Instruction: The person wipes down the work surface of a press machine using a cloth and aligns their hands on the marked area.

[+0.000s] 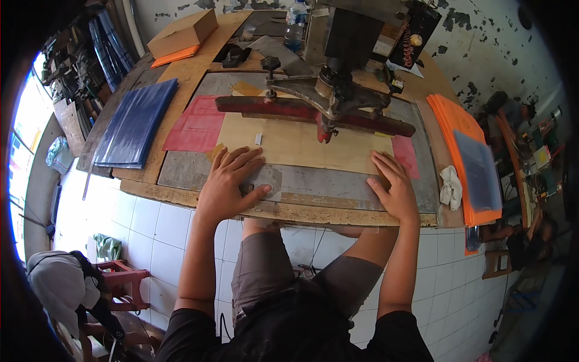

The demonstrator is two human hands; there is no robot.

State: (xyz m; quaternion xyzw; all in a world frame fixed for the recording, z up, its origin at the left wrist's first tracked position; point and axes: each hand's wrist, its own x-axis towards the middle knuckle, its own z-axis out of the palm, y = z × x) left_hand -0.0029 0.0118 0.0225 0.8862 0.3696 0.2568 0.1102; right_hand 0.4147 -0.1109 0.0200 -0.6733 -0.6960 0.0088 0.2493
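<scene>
My left hand [230, 181] lies flat with spread fingers, its fingertips at the lower left edge of a cream sheet [295, 142]. At the sheet's lower right edge rests my right hand [395, 187], fingers stretched out and thumb apart. A small whitish piece [259, 139] lies on the sheet near my left fingertips. Red-pink sheets [193, 123] show beyond both ends of the cream one. Over its back part stands a press with a long dark red bar [271, 107], which hides some of the sheet.
Blue plastic sheets [136, 123] lie at the left, a cardboard box [182, 33] behind them. Orange folders [455, 120] with clear plastic and a white cloth [450, 188] are at the right. A bottle [295, 24] stands at the back. Other people are at the far right.
</scene>
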